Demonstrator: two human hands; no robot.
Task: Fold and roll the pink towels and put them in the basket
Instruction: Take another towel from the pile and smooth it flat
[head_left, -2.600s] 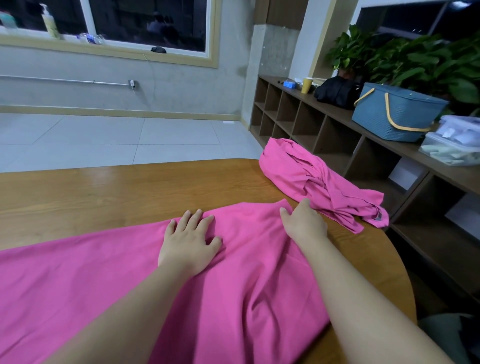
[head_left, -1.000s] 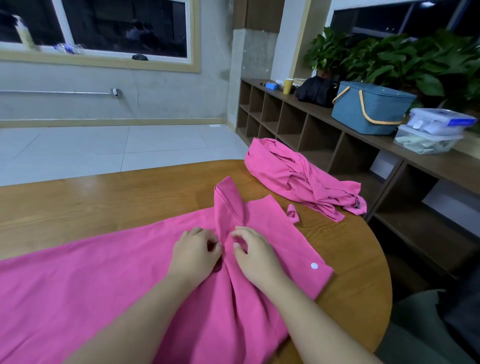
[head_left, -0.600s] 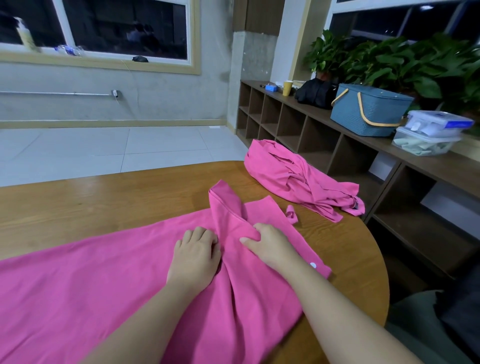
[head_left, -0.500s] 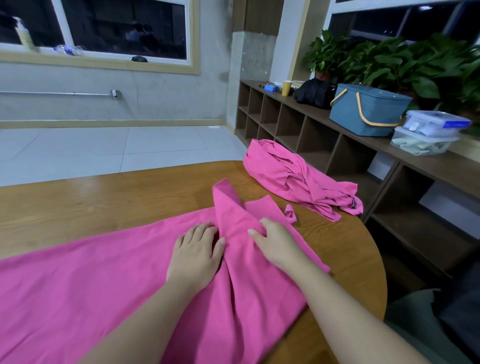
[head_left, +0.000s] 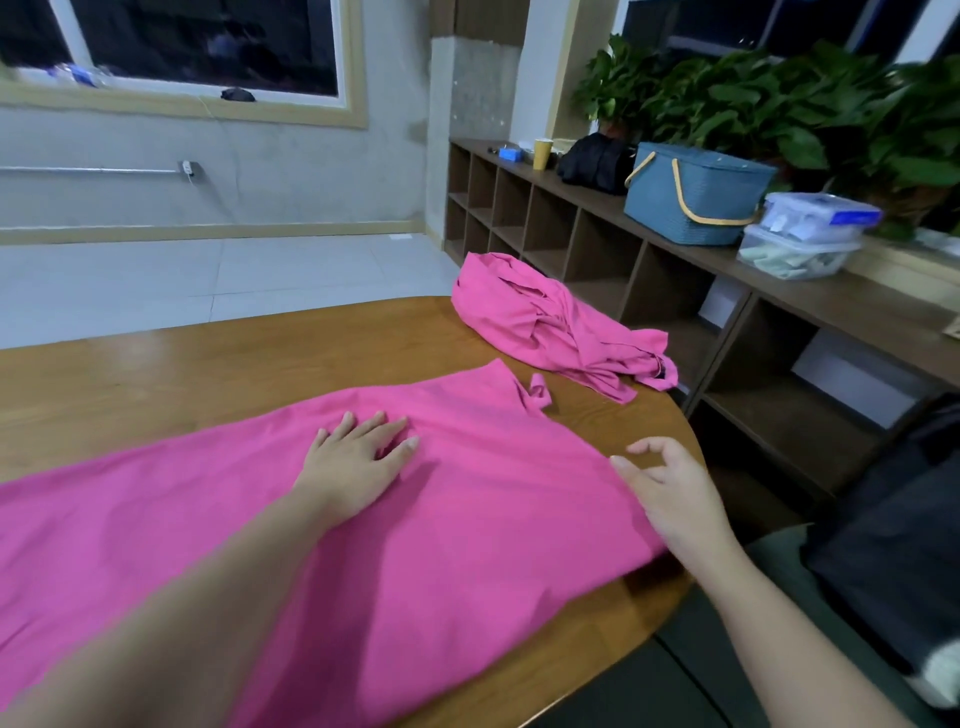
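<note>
The left hand (head_left: 358, 462) is lying flat, fingers straight and spread, pressing on a pink towel (head_left: 457, 530) spread across the wooden tabletop (head_left: 171, 374). The right hand (head_left: 670, 493) is hovering at the towel's right edge, its grip loosely open, holding nothing. A second pink towel (head_left: 550, 322) is lying crumpled further back near the tabletop's far right edge. Beyond it, a blue basket (head_left: 696, 195) with yellow handles is sitting on a wooden shelf (head_left: 831, 306), beside clear plastic containers (head_left: 805, 236).
</note>
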